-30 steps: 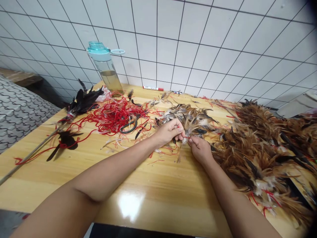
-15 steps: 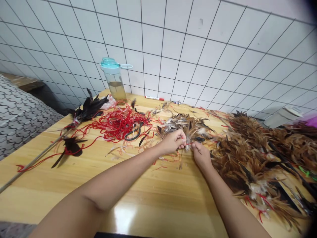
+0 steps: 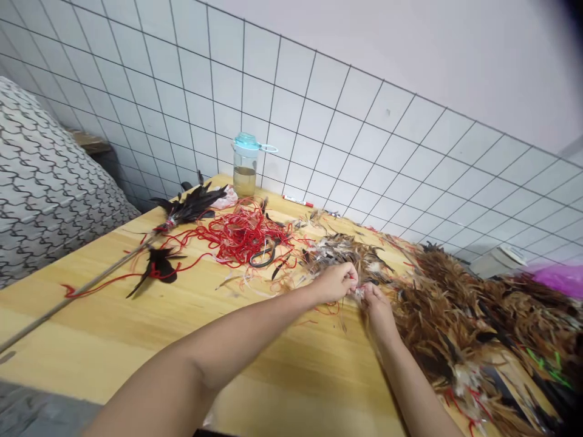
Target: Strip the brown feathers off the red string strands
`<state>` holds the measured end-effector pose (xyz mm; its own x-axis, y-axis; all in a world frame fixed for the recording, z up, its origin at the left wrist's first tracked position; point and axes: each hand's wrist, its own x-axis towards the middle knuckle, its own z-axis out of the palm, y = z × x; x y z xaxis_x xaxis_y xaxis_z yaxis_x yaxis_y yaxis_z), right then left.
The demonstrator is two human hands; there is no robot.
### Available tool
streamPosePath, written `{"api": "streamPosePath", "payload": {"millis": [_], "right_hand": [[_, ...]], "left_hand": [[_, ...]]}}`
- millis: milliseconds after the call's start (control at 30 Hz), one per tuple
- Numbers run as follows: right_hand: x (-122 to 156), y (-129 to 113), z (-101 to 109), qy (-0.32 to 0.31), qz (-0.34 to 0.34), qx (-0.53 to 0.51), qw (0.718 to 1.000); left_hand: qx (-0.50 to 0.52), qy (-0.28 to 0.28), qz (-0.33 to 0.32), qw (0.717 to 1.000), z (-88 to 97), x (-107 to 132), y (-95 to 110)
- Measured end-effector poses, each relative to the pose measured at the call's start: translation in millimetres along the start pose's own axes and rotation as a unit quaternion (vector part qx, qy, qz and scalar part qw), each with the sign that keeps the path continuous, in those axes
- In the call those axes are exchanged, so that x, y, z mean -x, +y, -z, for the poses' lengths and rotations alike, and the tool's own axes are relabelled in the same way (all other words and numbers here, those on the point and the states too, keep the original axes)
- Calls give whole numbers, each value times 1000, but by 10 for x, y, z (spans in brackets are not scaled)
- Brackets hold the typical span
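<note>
My left hand and my right hand meet over the wooden table, pinching a small tuft of pale feather bases between their fingertips. A thin red string seems to run through that pinch, though the fingers hide most of it. Just behind my hands lies a bunch of brown and black rooster feathers. To the right of my right hand spreads a large heap of brown feathers, tied with red string in places.
Tangled red string and black-handled scissors lie left of the hands. Farther left are a black-feathered stick and loose black feathers. A water bottle and marker stand by the tiled wall.
The whole scene has shifted down and right in view, showing more wall. My hands have stayed together, pinching the feather tuft.
</note>
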<state>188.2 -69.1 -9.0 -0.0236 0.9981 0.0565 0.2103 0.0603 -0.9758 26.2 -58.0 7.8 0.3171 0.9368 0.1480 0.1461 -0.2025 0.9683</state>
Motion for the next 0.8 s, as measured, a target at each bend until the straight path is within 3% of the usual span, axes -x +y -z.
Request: {"api": "streamPosePath", "payload": {"millis": [233, 533, 800], "right_hand": [[81, -199, 63, -112, -70, 46, 990], [96, -251, 44, -85, -36, 84, 992], [107, -410, -65, -59, 38, 154, 986]], "left_hand": [[-28, -22, 15, 999, 103, 0, 26], [-95, -63, -56, 992, 82, 36, 99], [-117, -42, -77, 989, 118, -22, 91]]}}
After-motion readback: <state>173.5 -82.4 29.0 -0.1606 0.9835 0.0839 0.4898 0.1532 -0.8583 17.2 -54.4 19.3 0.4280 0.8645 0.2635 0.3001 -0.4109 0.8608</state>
